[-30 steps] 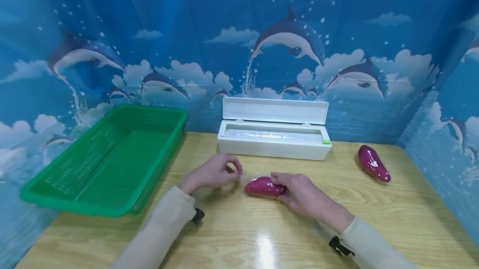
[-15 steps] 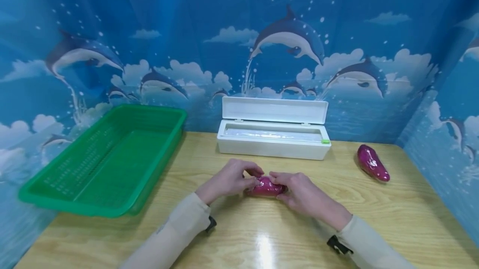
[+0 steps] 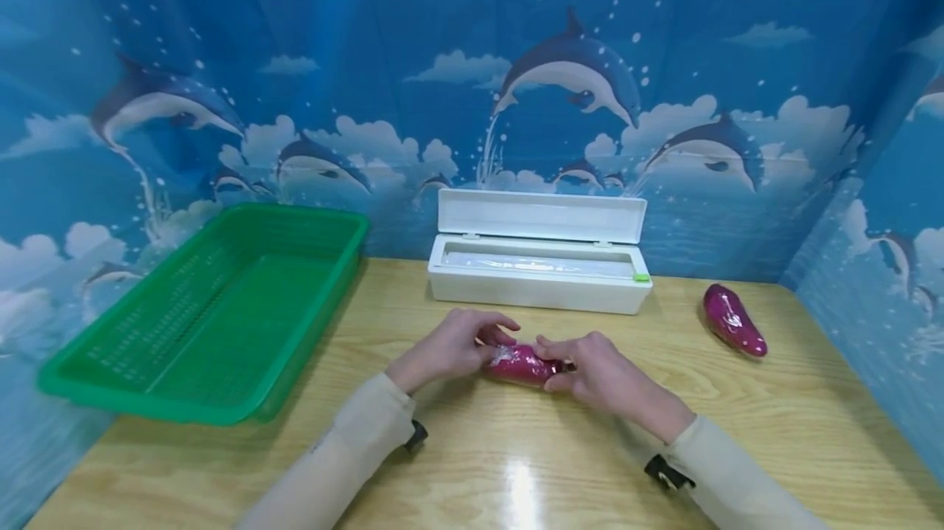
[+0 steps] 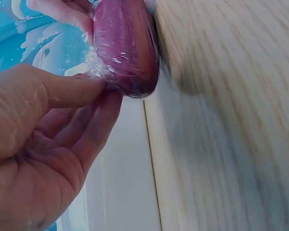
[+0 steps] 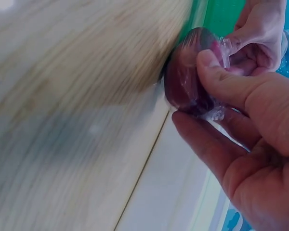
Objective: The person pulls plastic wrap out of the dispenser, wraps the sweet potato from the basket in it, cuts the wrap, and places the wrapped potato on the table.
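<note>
A purple sweet potato (image 3: 525, 366) in clear plastic wrap lies on the table between both hands. My left hand (image 3: 453, 347) is at its left end, and in the left wrist view the thumb and fingers pinch the gathered wrap (image 4: 97, 66) there. From the other side my right hand (image 3: 608, 370) grips the right end; the right wrist view has its thumb on top of the sweet potato (image 5: 183, 86) and fingers beneath. Some wrap bunches beside the right fingers. Parts of the sweet potato's ends are hidden by the hands.
Behind the hands stands a white cling film box (image 3: 538, 288), lid up, a roll inside. A second wrapped sweet potato (image 3: 733, 321) lies to the right on the wooden table (image 3: 457, 473). On the left is a green plastic basket (image 3: 251, 325). A dolphin-print backdrop (image 3: 413, 38) encloses the table.
My left hand has moved right, from beside the sweet potato onto its left end, and now pinches wrap there. My right hand has stayed on the right end, shifting only slightly.
</note>
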Action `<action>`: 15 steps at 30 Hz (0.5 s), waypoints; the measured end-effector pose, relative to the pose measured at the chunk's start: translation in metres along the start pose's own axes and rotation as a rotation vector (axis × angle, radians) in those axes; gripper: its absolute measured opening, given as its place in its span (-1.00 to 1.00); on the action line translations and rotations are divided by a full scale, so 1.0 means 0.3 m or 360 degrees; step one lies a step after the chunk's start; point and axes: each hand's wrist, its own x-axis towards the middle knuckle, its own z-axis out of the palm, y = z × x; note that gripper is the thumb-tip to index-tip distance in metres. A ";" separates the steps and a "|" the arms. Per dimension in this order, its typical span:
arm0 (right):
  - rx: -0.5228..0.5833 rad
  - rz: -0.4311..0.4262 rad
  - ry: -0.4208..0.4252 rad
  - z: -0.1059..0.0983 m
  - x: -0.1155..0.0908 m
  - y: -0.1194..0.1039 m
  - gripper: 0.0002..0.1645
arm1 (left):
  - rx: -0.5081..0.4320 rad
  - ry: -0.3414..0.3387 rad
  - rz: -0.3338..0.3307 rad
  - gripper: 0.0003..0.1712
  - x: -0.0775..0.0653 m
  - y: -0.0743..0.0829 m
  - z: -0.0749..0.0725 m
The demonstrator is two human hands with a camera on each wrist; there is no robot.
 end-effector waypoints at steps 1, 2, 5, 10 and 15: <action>0.0016 0.0011 -0.0005 -0.002 0.001 0.001 -0.38 | -0.0004 0.0006 -0.0002 -0.46 0.002 0.000 0.000; 0.0021 0.0015 -0.0008 -0.003 0.002 0.003 -0.39 | -0.0009 0.0012 -0.0003 -0.47 0.003 -0.001 0.000; 0.0008 -0.0007 0.0001 -0.004 0.005 0.012 -0.39 | -0.0046 0.0010 -0.0027 -0.50 0.002 -0.009 -0.003; -0.0001 -0.0025 0.0009 -0.002 0.009 0.020 -0.39 | -0.0039 -0.0078 -0.0018 -0.60 -0.004 -0.021 -0.010; 0.0004 -0.0004 0.0009 -0.004 0.007 0.020 -0.39 | -0.0026 -0.0144 0.0005 -0.58 -0.001 -0.025 0.002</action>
